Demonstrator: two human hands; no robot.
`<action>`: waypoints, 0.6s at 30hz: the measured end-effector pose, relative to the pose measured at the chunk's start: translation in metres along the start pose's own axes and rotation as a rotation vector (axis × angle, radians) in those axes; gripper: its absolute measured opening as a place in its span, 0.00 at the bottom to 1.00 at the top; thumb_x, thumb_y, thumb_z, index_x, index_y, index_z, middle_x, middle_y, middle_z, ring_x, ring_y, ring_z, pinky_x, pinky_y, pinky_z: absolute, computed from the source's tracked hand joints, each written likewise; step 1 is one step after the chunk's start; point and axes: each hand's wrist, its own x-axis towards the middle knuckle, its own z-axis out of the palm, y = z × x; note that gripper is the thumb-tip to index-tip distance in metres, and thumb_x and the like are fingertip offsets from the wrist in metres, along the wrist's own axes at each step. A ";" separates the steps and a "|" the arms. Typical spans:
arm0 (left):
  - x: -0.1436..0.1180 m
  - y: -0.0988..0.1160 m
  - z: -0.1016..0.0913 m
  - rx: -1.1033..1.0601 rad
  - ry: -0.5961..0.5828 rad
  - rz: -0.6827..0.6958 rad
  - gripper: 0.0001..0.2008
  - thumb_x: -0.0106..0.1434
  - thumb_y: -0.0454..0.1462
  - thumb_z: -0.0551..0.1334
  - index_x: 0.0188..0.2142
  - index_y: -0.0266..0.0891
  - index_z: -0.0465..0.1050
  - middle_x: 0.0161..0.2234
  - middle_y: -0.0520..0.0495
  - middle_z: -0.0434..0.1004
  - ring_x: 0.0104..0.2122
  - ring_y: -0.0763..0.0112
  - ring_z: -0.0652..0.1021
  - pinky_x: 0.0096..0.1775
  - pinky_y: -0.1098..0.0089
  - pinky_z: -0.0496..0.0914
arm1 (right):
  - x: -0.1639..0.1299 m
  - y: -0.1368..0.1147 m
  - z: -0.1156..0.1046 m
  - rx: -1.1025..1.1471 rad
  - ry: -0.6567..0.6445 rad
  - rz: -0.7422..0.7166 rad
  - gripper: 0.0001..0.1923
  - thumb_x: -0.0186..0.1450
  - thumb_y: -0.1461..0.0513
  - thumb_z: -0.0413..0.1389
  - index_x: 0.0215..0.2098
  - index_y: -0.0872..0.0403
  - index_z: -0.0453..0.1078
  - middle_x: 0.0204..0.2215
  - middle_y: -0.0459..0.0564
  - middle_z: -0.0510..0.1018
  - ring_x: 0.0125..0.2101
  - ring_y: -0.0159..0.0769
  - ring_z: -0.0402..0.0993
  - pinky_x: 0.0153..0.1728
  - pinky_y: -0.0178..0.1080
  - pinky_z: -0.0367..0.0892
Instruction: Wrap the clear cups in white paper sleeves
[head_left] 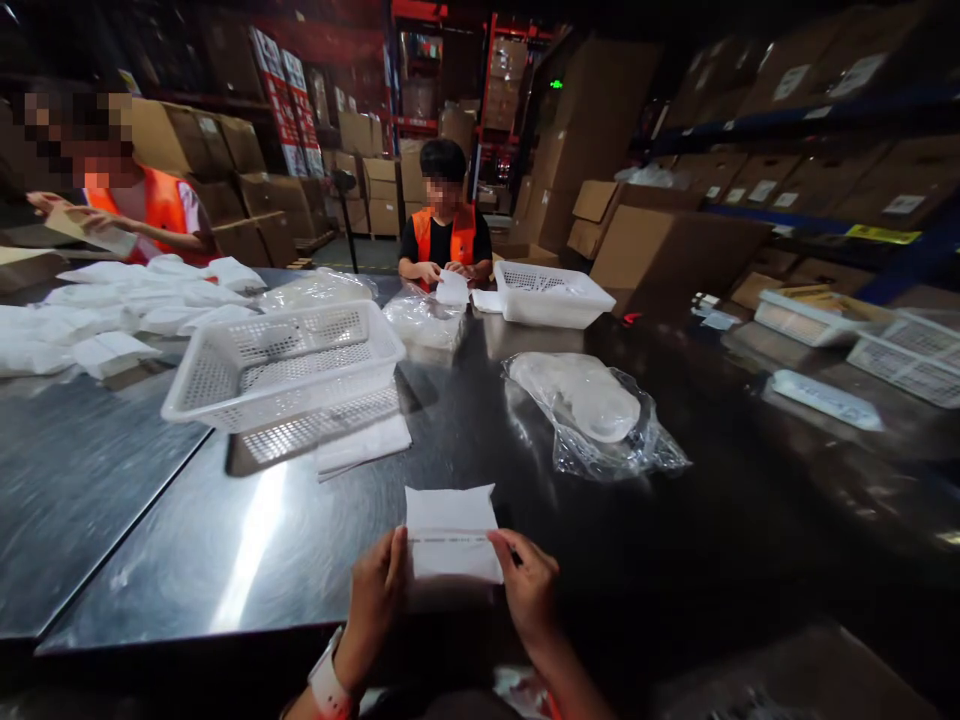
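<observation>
A flat white packet [452, 530] lies on the shiny metal table [247, 540] close to the near edge. My left hand [377, 590] grips its left side and my right hand [529, 590] grips its right side, fingers curled over the packet's lower half. A watch sits on my left wrist. Just beyond, a clear plastic bag [592, 415] holding a white lump rests on the table to the right. A white perforated basket [289, 362] stands to the left, with another flat white packet [364, 445] beside it.
A person in an orange vest [444, 235] works at the far end next to a second white basket [551, 293]. Another person in orange [142, 205] sits at the left behind a heap of white packets [112, 305]. Cardboard boxes and shelving surround the table; trays [862, 335] lie right.
</observation>
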 end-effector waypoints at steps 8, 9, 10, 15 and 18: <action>0.003 -0.009 0.004 0.136 -0.160 -0.013 0.27 0.71 0.52 0.43 0.22 0.46 0.67 0.19 0.42 0.76 0.19 0.61 0.75 0.25 0.64 0.64 | -0.007 0.018 0.013 -0.031 -0.070 0.331 0.38 0.68 0.35 0.46 0.43 0.58 0.79 0.12 0.44 0.71 0.13 0.35 0.68 0.17 0.34 0.66; 0.004 -0.010 0.004 0.135 -0.186 -0.015 0.27 0.71 0.51 0.43 0.22 0.46 0.67 0.20 0.41 0.78 0.20 0.59 0.77 0.25 0.64 0.66 | -0.005 0.020 0.014 0.004 -0.107 0.381 0.40 0.67 0.33 0.45 0.43 0.59 0.78 0.12 0.43 0.69 0.13 0.34 0.67 0.18 0.34 0.65; 0.005 -0.010 0.004 0.131 -0.207 -0.015 0.27 0.71 0.51 0.43 0.23 0.46 0.68 0.21 0.40 0.79 0.21 0.58 0.78 0.26 0.63 0.67 | -0.003 0.021 0.014 0.046 -0.155 0.413 0.40 0.67 0.32 0.44 0.39 0.58 0.78 0.12 0.43 0.68 0.14 0.34 0.67 0.18 0.34 0.65; 0.017 -0.008 0.001 0.049 -0.323 0.025 0.23 0.72 0.49 0.45 0.40 0.41 0.74 0.31 0.38 0.84 0.30 0.54 0.84 0.32 0.61 0.75 | 0.006 0.026 0.013 0.249 -0.418 0.504 0.39 0.64 0.30 0.43 0.20 0.52 0.67 0.16 0.48 0.72 0.19 0.35 0.70 0.21 0.34 0.66; 0.020 -0.011 0.000 -0.094 -0.426 0.106 0.25 0.73 0.50 0.44 0.52 0.40 0.73 0.45 0.36 0.84 0.46 0.53 0.83 0.46 0.56 0.78 | -0.001 0.032 0.012 0.409 -0.439 0.580 0.39 0.62 0.29 0.46 0.31 0.54 0.74 0.24 0.51 0.79 0.26 0.40 0.77 0.27 0.38 0.74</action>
